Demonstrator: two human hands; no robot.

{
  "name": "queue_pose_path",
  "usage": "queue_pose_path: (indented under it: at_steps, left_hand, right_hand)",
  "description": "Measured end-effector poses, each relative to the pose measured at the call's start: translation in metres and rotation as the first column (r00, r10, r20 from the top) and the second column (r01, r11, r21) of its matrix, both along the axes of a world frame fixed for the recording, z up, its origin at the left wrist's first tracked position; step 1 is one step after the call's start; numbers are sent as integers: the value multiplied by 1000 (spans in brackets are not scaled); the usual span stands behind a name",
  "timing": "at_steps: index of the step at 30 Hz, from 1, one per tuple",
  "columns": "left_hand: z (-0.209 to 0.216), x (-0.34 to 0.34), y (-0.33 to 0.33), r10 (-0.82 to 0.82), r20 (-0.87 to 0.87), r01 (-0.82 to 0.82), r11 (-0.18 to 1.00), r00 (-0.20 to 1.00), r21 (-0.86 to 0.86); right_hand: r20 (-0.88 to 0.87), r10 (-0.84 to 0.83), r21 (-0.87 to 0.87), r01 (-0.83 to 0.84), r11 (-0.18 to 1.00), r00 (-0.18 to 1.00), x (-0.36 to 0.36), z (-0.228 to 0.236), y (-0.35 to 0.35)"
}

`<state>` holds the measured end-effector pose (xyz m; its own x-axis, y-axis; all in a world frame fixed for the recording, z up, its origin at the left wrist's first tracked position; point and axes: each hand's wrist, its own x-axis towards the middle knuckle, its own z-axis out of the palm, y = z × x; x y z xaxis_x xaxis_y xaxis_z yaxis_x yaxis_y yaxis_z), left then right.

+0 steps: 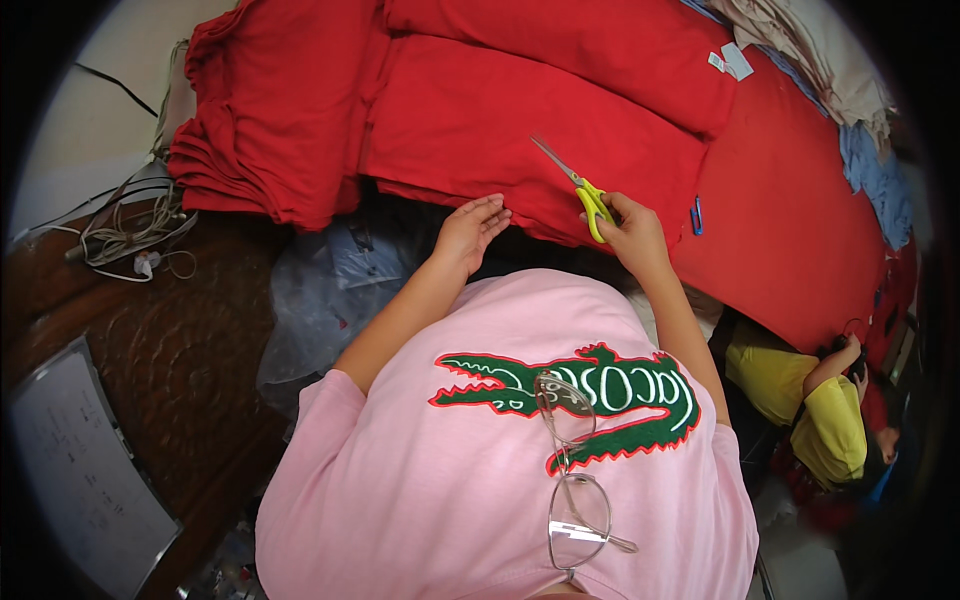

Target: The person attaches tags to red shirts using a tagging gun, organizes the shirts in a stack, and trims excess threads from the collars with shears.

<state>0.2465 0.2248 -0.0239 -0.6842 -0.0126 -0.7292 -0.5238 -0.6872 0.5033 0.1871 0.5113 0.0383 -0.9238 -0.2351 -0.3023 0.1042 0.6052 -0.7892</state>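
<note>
My right hand (637,232) grips a pair of scissors (591,203) by its yellow-green handles. The blades look closed and point up and to the left, above the red folded fabric (520,125). Level with the fabric's near edge, my left hand (470,234) holds nothing; its fingers reach toward the right, lightly bent. Whether its fingertips touch the cloth I cannot tell. Right of the scissors, a small blue tool or pen (697,215) lies on the red cloth.
Another red fabric stack (265,115) lies left. White tags (737,61) rest at the upper right, near beige cloth (800,45). Coiled cables (130,230) lie beside carved wood (185,350). A clear plastic bag (315,310) hangs below the fabric. A person in yellow (832,430) is at right.
</note>
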Motion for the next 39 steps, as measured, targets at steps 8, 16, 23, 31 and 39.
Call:
queue_pose_path:
  at_steps: [8,16,23,31,39]
  left_hand:
    - [28,3,9,47,53,-44,998,998,-44]
    - [75,-3,30,13,-80,-30,974,997,-223]
    - [20,-8,42,-215,-176,135,915,961,-380]
    - [45,-24,51,-277,-360,-170,531,891,-830]
    - [44,-31,51,-137,-563,-328,691,815,-644]
  right_hand:
    - [15,40,78,-41,996,999,6,-5,10]
    - [39,2,28,-3,1000,999,8,-21,12]
    - [131,39,-26,-35,999,991,10,-21,8]
    - [55,121,-102,-115,988,991,-5,-6,13]
    - [-177,387,136,-367,920,905,-25,31,11]
